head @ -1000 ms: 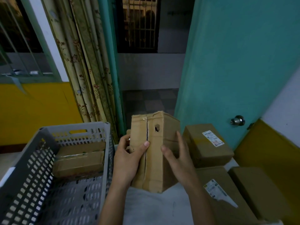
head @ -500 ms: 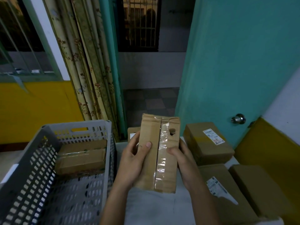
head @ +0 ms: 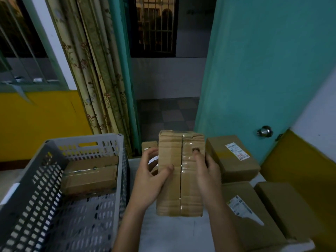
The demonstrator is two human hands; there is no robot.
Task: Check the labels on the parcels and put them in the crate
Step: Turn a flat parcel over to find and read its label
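Parcel [head: 179, 171] upright, long axis vert., both hands

A teal door [head: 263, 70] with a knob [head: 265, 131] stands beside floral curtains [head: 94, 70].

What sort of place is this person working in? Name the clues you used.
Probably a room in a home used for packing parcels, not a warehouse: a floral curtain, a teal door with a round knob, and labelled cardboard parcels beside a grey plastic crate.
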